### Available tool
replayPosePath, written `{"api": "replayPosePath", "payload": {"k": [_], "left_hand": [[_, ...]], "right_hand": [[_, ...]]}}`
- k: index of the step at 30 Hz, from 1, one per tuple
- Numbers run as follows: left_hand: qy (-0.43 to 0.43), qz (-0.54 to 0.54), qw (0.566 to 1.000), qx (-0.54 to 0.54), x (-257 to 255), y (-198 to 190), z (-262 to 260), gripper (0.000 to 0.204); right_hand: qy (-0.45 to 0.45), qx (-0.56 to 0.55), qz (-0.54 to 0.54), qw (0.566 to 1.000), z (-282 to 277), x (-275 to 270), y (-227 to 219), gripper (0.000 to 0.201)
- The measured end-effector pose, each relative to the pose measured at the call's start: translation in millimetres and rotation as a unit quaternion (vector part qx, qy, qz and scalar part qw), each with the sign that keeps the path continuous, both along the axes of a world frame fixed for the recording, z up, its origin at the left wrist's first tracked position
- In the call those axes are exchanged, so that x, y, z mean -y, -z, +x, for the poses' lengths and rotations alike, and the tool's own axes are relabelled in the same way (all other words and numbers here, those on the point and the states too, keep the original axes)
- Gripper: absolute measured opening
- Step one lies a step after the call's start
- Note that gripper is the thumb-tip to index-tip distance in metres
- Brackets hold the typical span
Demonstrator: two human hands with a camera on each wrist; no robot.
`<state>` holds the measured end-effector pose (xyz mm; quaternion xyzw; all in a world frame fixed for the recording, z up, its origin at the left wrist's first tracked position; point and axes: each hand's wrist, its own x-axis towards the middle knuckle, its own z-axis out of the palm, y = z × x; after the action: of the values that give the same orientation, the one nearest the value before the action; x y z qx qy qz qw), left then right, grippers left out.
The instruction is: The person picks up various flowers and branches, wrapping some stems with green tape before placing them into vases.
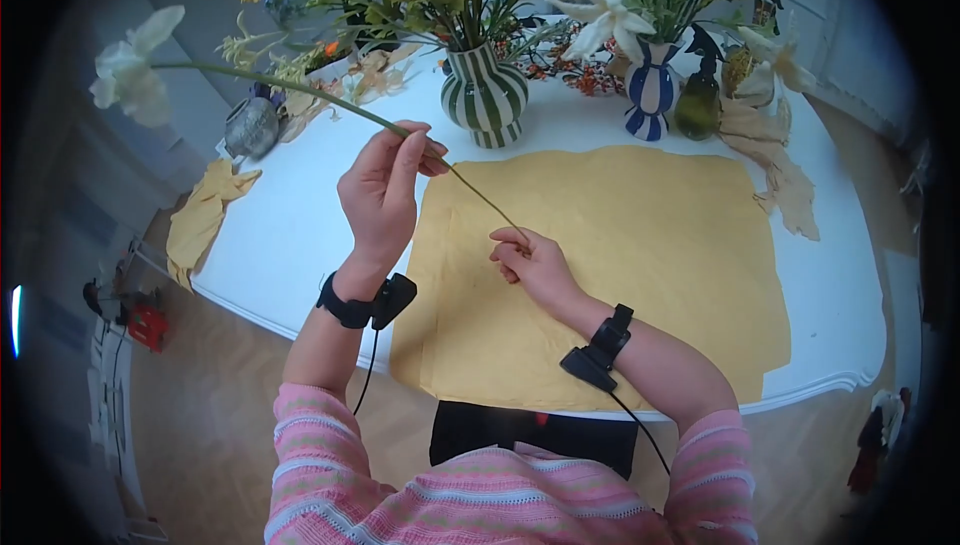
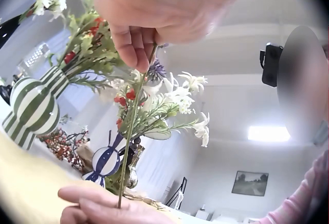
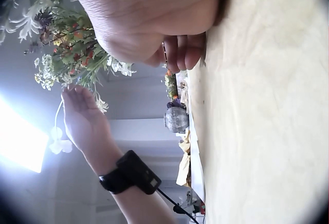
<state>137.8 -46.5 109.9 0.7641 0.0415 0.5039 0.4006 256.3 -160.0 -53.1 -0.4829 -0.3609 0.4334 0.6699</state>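
A long-stemmed white flower (image 1: 135, 70) slants across the head view, its bloom at the upper left and its thin green stem running down to the right. My left hand (image 1: 385, 185) pinches the stem around its middle, raised above the table. Lower down, my right hand (image 1: 540, 270) holds the stem's bottom end between thumb and fingers, close over a yellow cloth (image 1: 620, 245). In the left wrist view the stem (image 2: 131, 126) runs straight between both hands. The bloom (image 3: 60, 146) hangs beyond the left hand in the right wrist view.
A green-striped vase (image 1: 485, 100) of mixed flowers stands at the back of the white table (image 1: 270, 245). Right of it are a blue-striped vase (image 1: 652, 95) and a green glass bottle (image 1: 698, 110). A silver pot (image 1: 252, 128) lies at the left, near crumpled tan cloth (image 1: 208, 215).
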Motion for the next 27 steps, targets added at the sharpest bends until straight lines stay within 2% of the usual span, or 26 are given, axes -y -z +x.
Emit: {"api": "replayPosePath", "payload": {"k": [5, 10, 14, 18, 20, 22, 24, 27], "left_hand": [[-0.015, 0.082, 0.996, 0.022, -1, -57, 32, 0.018], [0.012, 0.117, 0.993, 0.019, -8, -94, 68, 0.019], [-0.028, 0.171, 0.985, 0.016, -15, -124, 96, 0.019], [-0.09, 0.239, 0.965, 0.057, -22, -155, 123, 0.022], [-0.307, 0.35, 0.885, 0.001, -20, -168, 131, 0.015], [-0.299, 0.32, 0.899, -0.009, -27, -165, 143, 0.017], [-0.368, 0.375, 0.849, -0.049, -37, -160, 151, 0.017], [-0.325, 0.369, 0.87, -0.048, -81, -151, 172, 0.024]], "right_hand": [[0.017, 0.022, -0.002, 1.0, 0, 2, -4, 0.029], [0.018, 0.054, -0.024, 0.998, 0, 4, -8, 0.029], [0.003, 0.066, -0.047, 0.997, 2, 4, -7, 0.025], [-0.014, 0.073, -0.043, 0.996, 3, 4, -5, 0.023], [-0.013, 0.078, -0.045, 0.996, 2, 3, -6, 0.023], [-0.012, 0.084, -0.047, 0.995, 3, 4, -4, 0.023], [-0.015, 0.09, -0.043, 0.995, 4, 2, -1, 0.025], [-0.022, 0.093, -0.053, 0.994, 5, 3, -4, 0.025]]}}
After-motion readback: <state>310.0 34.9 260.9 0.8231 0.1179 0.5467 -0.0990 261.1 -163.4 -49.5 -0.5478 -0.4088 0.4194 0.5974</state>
